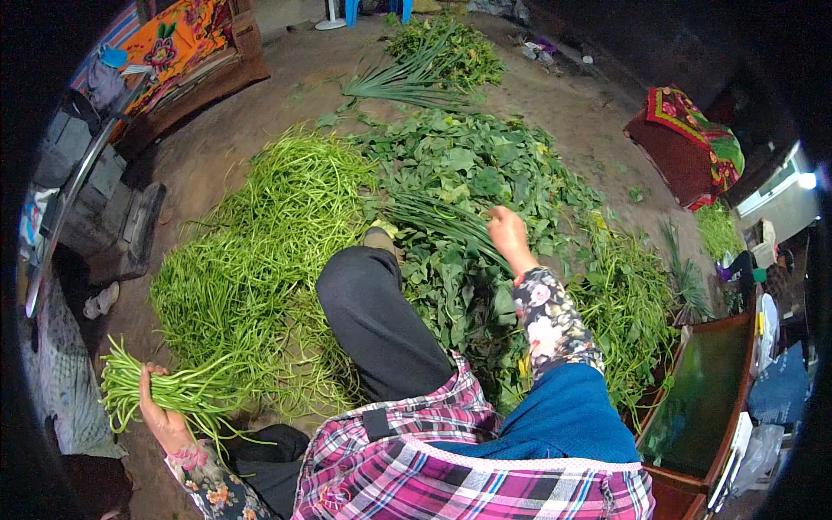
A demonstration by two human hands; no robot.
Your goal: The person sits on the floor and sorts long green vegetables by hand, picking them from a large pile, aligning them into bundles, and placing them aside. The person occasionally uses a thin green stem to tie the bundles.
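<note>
My left hand (pixel 157 413) grips a thick bunch of thin green stems (pixel 188 390), held out at the lower left. Beside it a large heap of similar loose stems (pixel 260 266) covers the floor. My right hand (pixel 509 235), fingers curled, is at a bundle of long narrow green leaf strips (pixel 442 221); whether a strip is between the fingers is unclear. Those strips lie on a wide pile of broad green leaves (pixel 468 156) in front of me. Right of my forearm are tangled leafy vines (pixel 617 279).
More long strips (pixel 403 84) and a leafy heap (pixel 455 55) lie farther back. A wooden-framed panel (pixel 699 390) stands close on my right. A cloth-covered seat (pixel 689 149) is at the right, and a couch with an orange floral cover (pixel 175 58) at upper left.
</note>
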